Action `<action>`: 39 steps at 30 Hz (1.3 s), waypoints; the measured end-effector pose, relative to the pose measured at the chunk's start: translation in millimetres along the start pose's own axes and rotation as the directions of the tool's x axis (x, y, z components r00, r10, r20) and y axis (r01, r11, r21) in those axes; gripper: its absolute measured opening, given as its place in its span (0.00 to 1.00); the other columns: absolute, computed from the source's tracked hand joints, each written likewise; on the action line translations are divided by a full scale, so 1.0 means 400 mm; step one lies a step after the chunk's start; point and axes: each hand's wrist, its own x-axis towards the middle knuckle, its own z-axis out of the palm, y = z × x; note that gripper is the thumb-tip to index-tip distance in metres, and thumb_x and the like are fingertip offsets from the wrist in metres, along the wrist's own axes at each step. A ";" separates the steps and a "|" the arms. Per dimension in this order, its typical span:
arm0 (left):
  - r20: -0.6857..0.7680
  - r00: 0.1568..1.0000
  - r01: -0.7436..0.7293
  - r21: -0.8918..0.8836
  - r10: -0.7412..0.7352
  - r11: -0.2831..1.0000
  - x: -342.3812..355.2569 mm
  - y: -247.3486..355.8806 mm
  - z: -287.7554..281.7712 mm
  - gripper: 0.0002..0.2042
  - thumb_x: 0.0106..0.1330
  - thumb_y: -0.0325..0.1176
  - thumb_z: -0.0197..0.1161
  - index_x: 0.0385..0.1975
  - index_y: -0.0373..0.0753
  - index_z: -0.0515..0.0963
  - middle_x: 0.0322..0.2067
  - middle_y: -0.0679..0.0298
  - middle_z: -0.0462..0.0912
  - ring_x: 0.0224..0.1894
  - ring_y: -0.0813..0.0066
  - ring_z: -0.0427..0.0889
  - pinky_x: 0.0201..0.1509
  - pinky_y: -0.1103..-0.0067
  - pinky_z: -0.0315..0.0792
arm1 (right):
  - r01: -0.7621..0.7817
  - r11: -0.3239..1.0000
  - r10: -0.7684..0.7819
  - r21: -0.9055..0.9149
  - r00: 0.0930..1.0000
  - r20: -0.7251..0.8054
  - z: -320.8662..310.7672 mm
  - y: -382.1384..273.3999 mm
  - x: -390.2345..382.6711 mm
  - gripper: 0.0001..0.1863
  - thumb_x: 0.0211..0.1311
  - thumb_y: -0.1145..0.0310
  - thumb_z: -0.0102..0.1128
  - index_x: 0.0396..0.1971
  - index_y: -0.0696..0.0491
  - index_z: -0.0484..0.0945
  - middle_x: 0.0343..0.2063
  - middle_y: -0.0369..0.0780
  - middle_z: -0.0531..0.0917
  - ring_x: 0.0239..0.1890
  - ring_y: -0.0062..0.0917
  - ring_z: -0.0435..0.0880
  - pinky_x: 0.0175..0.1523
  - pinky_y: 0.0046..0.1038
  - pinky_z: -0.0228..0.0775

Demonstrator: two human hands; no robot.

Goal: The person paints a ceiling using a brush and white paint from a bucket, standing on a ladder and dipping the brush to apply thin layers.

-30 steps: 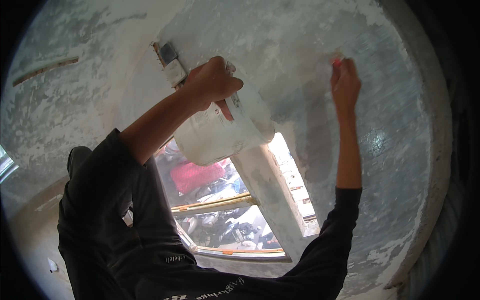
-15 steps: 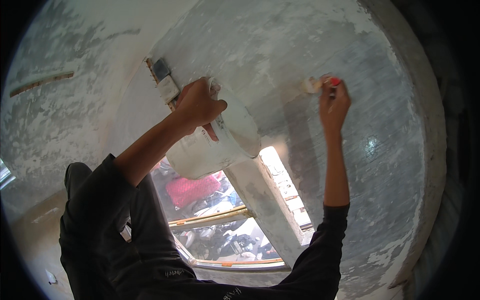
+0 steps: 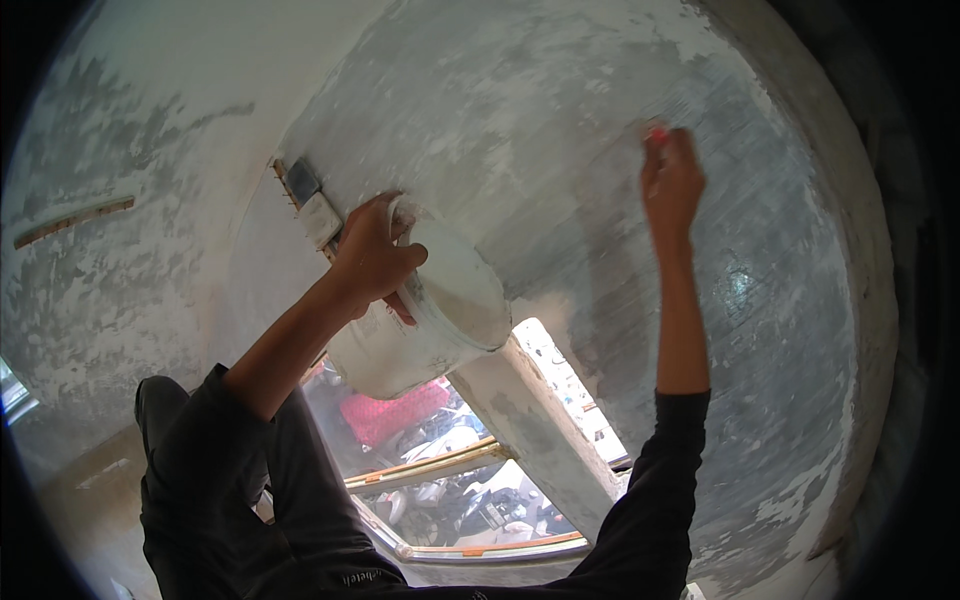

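Observation:
My left hand (image 3: 376, 252) grips the rim of a white plastic bucket (image 3: 400, 350), fingers wrapped over its edge. The bucket is tilted, with its mouth turned toward the upper right. Farther up on the right, my right hand (image 3: 673, 190) is closed around a paintbrush (image 3: 657, 134). Only a red bit of the brush shows clearly; motion blurs its head. Both hands are in front of a grey, patchily coated wall (image 3: 560, 130), with darker damp-looking streaks below the brush. Whether the bristles touch the wall I cannot tell.
A switch box (image 3: 318, 220) with a dark plate is set in a wall slot beside the bucket. Below is a window frame (image 3: 430, 468) with a street scene and a pinkish-red cover outside. A narrow opening (image 3: 565, 380) lies to its right. Another slot (image 3: 75, 222) cuts the left wall.
My right hand has moved slightly upward with the paintbrush, whose pale head showed to the left before. The bucket and left hand sit a little lower and farther left in view.

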 end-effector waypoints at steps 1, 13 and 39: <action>0.010 1.000 0.000 0.003 0.000 1.000 -0.003 0.002 0.000 0.34 0.52 0.18 0.57 0.63 0.27 0.56 0.55 0.45 0.66 0.49 0.38 0.78 0.22 0.66 0.87 | 0.030 0.999 -0.028 -0.035 0.997 0.065 0.023 -0.017 -0.049 0.08 0.63 0.74 0.59 0.40 0.58 0.78 0.33 0.43 0.78 0.33 0.33 0.81 0.36 0.29 0.75; 0.000 0.999 -0.036 0.045 0.036 0.998 -0.003 -0.065 -0.028 0.41 0.50 0.13 0.55 0.69 0.46 0.55 0.62 0.52 0.54 0.70 0.47 0.57 0.49 0.64 0.83 | -0.015 0.970 -0.034 0.241 0.980 0.198 0.020 -0.235 -0.240 0.12 0.56 0.77 0.63 0.41 0.58 0.79 0.33 0.42 0.78 0.33 0.34 0.82 0.32 0.29 0.76; -0.023 0.994 -0.110 0.030 0.111 0.993 -0.004 -0.094 -0.011 0.46 0.46 0.13 0.50 0.71 0.51 0.54 0.59 0.50 0.68 0.60 0.63 0.72 0.64 0.74 0.64 | 0.076 0.994 -0.092 0.084 0.972 0.216 0.015 -0.166 -0.276 0.20 0.46 0.81 0.65 0.43 0.57 0.80 0.41 0.42 0.80 0.36 0.33 0.81 0.40 0.31 0.78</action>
